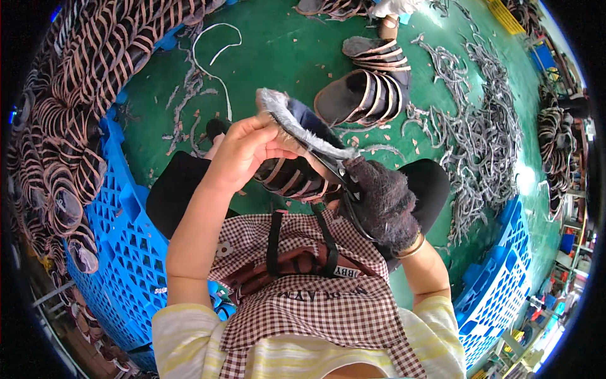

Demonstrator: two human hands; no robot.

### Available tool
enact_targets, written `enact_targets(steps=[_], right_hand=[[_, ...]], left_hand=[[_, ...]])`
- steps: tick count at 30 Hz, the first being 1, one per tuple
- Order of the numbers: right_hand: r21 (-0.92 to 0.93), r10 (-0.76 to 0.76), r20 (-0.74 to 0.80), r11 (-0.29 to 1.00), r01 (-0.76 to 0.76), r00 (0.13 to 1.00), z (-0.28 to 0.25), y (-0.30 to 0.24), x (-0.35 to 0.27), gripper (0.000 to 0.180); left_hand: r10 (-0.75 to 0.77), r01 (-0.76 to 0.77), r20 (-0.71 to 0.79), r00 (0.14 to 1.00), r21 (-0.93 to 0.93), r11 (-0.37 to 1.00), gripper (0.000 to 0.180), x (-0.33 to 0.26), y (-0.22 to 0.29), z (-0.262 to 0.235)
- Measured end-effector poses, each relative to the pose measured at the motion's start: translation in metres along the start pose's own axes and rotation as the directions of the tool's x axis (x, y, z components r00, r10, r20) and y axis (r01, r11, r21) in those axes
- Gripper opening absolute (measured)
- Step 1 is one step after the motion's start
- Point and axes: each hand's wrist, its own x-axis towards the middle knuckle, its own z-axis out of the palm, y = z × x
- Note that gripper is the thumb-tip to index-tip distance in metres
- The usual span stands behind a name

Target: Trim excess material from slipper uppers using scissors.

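Note:
My bare left hand pinches the edge of a fur-lined shoe upper, dark inside with a pale grey fuzzy rim. Over my right hand is a dark, fuzzy glove, its fingers closed around a pair of scissors. The blades lie along the near rim of the upper; the glove hides part of the handles. Below the upper, between my legs, sits a stack of dark uppers with pinkish edges, partly covered by my left hand and the held piece.
Ahead on the green floor stand more nested uppers. Grey fur trimmings heap up at the right. Large piles of uppers rise at the left by a blue plastic lattice; another blue lattice stands at the right. A white cord lies ahead.

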Motion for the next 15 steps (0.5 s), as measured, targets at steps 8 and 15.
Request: enact_targets(steps=[8, 15], right_hand=[[-0.005, 0.050, 0.074, 0.999, -0.050, 0.996, -0.009, -0.007, 0.002, 0.055], [0.007, 0.013, -0.007, 1.000, -0.013, 1.000, -0.004, -0.014, 0.008, 0.047]], left_hand=[[-0.023, 0.013, 0.055, 0.998, 0.161, 0.987, 0.020, -0.002, -0.004, 0.004], [0.071, -0.030, -0.027, 0.997, 0.721, 0.693, 0.015, -0.012, -0.007, 0.028]])
